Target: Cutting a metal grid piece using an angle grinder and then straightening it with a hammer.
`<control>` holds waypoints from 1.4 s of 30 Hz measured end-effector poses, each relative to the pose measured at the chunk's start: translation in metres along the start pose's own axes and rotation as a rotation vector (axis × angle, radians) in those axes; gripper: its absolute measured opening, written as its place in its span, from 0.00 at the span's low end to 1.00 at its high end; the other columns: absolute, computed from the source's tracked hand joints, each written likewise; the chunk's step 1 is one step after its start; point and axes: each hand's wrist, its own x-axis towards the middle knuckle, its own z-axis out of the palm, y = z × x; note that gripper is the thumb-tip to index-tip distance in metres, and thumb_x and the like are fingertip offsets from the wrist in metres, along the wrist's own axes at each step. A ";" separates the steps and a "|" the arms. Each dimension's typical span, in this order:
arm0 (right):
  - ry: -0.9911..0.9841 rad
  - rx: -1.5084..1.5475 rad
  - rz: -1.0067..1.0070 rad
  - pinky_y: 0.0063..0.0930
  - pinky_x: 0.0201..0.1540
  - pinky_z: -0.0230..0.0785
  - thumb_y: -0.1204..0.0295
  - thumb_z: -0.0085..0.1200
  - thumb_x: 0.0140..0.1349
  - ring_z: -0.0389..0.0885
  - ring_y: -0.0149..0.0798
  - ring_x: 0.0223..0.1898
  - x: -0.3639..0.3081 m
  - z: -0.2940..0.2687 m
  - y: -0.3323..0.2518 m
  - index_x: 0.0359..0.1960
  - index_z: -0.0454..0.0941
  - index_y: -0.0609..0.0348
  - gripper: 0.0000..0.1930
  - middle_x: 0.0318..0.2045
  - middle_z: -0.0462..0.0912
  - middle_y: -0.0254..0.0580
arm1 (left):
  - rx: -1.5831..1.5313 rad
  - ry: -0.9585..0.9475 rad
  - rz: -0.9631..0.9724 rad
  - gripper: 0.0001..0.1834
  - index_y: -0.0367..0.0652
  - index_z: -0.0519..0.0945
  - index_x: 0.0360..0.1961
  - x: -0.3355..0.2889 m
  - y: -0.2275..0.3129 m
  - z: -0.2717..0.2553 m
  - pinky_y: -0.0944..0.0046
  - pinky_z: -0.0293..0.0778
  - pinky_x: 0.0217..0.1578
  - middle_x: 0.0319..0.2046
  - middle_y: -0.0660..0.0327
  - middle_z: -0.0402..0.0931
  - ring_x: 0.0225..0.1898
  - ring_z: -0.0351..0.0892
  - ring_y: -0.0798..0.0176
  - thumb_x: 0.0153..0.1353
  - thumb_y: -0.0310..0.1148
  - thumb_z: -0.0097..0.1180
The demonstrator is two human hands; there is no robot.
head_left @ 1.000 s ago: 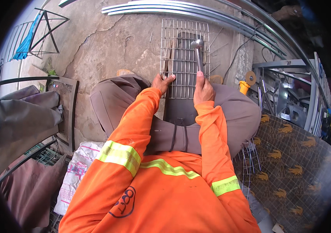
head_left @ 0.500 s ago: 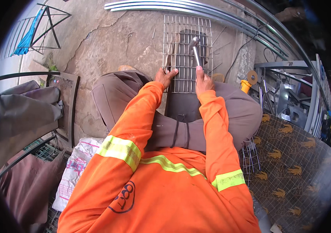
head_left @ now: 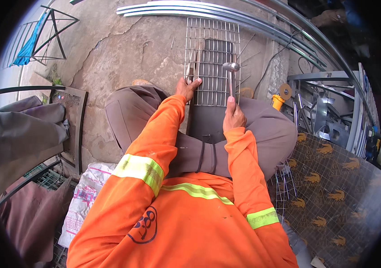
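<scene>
In front of my crossed legs lies a wire mesh panel (head_left: 212,27), a narrow rectangle of metal grid. Beneath it shows a dark flat block (head_left: 217,58) with wood along its left side. My left hand (head_left: 187,88) is closed on the mesh's near left edge, thumb lying across the wires. A hammer (head_left: 231,67) with a shiny metal head stands up from my right hand (head_left: 233,116), its head over the right part of the mesh. The fingers of that hand are wrapped round the handle's lower end.
Long metal tubes (head_left: 172,9) lie across the far side. At the right are a yellow angle grinder (head_left: 280,98), a metal frame (head_left: 355,107) and a dark printed board (head_left: 329,192). A white sack (head_left: 83,196) and draped grey cloth (head_left: 25,129) are at the left.
My right hand has come back toward me with the hammer, whose head has moved nearer and turned sideways. My left hand keeps its hold on the mesh.
</scene>
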 end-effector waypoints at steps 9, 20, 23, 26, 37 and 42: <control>-0.047 0.494 0.201 0.31 0.18 0.55 0.31 0.39 0.63 0.64 0.34 0.13 -0.003 -0.030 -0.022 0.22 0.67 0.53 0.35 0.12 0.65 0.34 | -0.090 -0.126 -0.079 0.24 0.37 0.73 0.39 -0.016 0.041 -0.021 0.61 0.77 0.36 0.32 0.53 0.79 0.33 0.80 0.61 0.57 0.46 0.67; -0.020 0.823 0.051 0.20 0.08 0.49 0.32 0.36 0.65 0.53 0.24 0.07 -0.067 -0.181 -0.042 0.24 0.60 0.50 0.32 0.11 0.57 0.26 | -0.678 -0.430 -0.324 0.10 0.37 0.73 0.43 -0.104 0.189 -0.109 0.67 0.86 0.28 0.34 0.51 0.81 0.31 0.85 0.60 0.66 0.33 0.49; -0.024 0.749 0.102 0.20 0.09 0.50 0.32 0.36 0.65 0.53 0.23 0.08 -0.072 -0.175 -0.021 0.24 0.61 0.50 0.32 0.11 0.58 0.26 | -0.794 -0.471 -0.303 0.12 0.36 0.74 0.43 -0.135 0.206 -0.131 0.62 0.87 0.29 0.35 0.48 0.82 0.31 0.85 0.56 0.67 0.34 0.48; -0.031 0.736 0.183 0.20 0.08 0.49 0.31 0.36 0.64 0.53 0.24 0.07 -0.074 -0.158 -0.006 0.25 0.61 0.49 0.32 0.11 0.56 0.26 | -1.122 -0.662 -0.389 0.13 0.36 0.69 0.43 -0.156 0.214 -0.144 0.59 0.88 0.32 0.37 0.42 0.79 0.32 0.85 0.49 0.66 0.36 0.50; 0.006 0.607 0.058 0.21 0.14 0.47 0.38 0.40 0.68 0.56 0.23 0.12 -0.069 -0.136 0.009 0.21 0.64 0.53 0.31 0.13 0.60 0.26 | -1.309 -0.766 -0.437 0.18 0.31 0.74 0.36 -0.155 0.207 -0.137 0.55 0.88 0.36 0.35 0.40 0.81 0.34 0.86 0.45 0.69 0.39 0.44; 0.029 0.560 -0.011 0.21 0.19 0.48 0.42 0.39 0.71 0.57 0.23 0.16 -0.065 -0.127 0.013 0.19 0.64 0.53 0.30 0.14 0.60 0.26 | -1.321 -0.758 -0.421 0.19 0.30 0.75 0.34 -0.156 0.210 -0.133 0.54 0.88 0.37 0.35 0.39 0.81 0.34 0.86 0.44 0.69 0.39 0.44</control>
